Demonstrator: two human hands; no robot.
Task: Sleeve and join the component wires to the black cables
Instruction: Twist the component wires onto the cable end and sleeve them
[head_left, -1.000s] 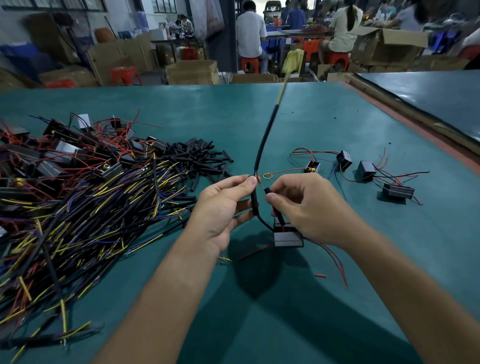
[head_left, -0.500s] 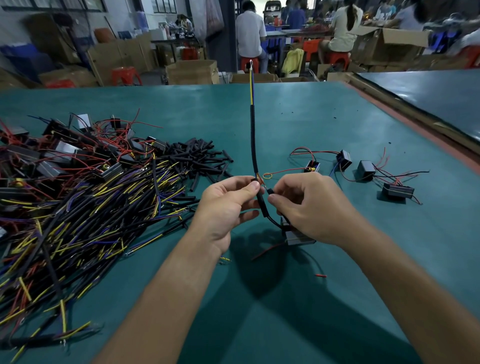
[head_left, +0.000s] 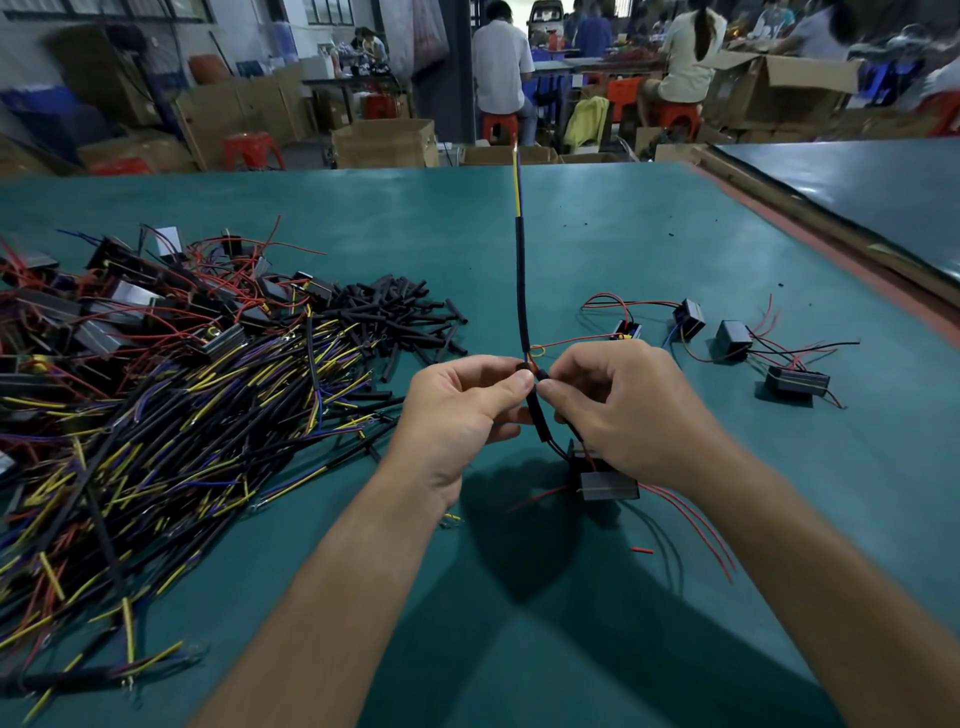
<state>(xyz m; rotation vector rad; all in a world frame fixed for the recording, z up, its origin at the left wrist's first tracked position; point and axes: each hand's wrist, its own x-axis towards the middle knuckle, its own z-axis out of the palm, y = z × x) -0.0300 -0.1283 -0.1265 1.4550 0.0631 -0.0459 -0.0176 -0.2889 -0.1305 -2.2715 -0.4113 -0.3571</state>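
I see the green table under both hands. To the left of the left hand lies the big pile of black cables with yellow, purple and red ends. Just behind this pile, still left of the hands, is a heap of short black sleeves.

My left hand and right hand are raised a little over the table, and their fingertips almost touch each other. The left thumb and forefinger pinch the lower end of one black cable, which stands nearly upright and goes away from the hands, with yellow and blue wires showing at its far tip. The right thumb and forefinger pinch the upper end of a black sleeve which hangs down between the two hands.

Beyond the right hand, to its right, lie several small black components with red and black wires. One more component rests on the table just under the right hand, and its thin black wire goes up into the sleeve.
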